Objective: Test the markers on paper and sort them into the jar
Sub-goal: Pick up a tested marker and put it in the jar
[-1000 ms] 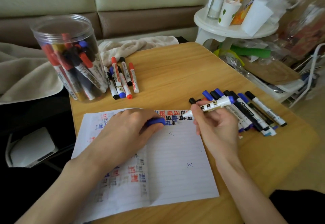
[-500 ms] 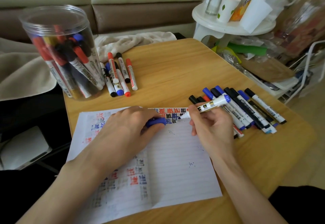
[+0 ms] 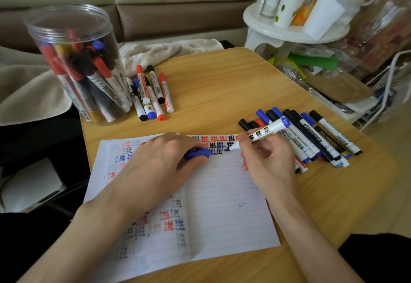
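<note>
Marker [image 3: 268, 129] pinched in right hand [image 3: 270, 163], tip on paper [image 3: 224, 207] — left hand [image 3: 160, 162] grips blue cap [image 3: 198, 153].

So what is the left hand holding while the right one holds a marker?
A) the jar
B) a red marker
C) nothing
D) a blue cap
D: the left hand grips a blue cap against the paper, while the right hand holds the uncapped marker.

Clear glossy plastic jar [image 3: 71, 38] — matt lined paper [image 3: 222, 205] — smooth wood-grain table [image 3: 222, 87].
</note>
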### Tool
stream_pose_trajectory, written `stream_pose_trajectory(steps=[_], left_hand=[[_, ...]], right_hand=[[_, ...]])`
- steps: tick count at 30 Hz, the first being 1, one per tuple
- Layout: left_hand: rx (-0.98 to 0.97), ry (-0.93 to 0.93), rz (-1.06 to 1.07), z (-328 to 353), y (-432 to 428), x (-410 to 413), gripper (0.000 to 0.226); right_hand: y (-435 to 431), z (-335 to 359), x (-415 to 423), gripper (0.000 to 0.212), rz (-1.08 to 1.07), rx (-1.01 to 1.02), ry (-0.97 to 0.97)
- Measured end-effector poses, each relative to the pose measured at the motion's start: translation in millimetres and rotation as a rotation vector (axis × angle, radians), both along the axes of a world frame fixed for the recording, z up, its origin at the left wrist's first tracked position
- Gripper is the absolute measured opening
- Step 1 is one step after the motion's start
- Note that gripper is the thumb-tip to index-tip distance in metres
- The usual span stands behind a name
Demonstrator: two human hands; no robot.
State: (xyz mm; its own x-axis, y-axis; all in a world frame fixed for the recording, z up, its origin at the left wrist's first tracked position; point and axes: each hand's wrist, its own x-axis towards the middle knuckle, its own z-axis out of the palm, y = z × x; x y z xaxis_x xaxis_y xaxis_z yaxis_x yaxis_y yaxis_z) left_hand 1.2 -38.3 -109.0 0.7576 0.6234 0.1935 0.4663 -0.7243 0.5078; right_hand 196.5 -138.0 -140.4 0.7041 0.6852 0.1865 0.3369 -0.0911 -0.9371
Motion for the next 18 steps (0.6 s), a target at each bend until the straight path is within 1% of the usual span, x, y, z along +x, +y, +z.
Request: stream_pose_trajectory(steps=[5, 7, 13, 18], left_hand=[[0.015, 0.014, 0.007, -1.1, 0.7, 0.1, 0.033], [0.018, 0.009, 0.006, -1.3, 0.3, -0.2, 0.031], [0.017, 0.014, 0.002, -0.2, 0.3, 0.1, 0.033], [0.018, 0.023, 0.002, -0.7, 0.5, 0.2, 0.036]], right_hand=[[-1.3, 2.6, -0.5, 0.016, -0.007, 0.031, 0.103], [-0.8, 2.2, -0.4, 0.015, -0.006, 0.036, 0.115], [-1.2, 3.0, -1.3, 0.016, 0.016, 0.035, 0.104], [0.1, -0.7, -1.1, 0.018, -0.002, -0.007, 0.007]])
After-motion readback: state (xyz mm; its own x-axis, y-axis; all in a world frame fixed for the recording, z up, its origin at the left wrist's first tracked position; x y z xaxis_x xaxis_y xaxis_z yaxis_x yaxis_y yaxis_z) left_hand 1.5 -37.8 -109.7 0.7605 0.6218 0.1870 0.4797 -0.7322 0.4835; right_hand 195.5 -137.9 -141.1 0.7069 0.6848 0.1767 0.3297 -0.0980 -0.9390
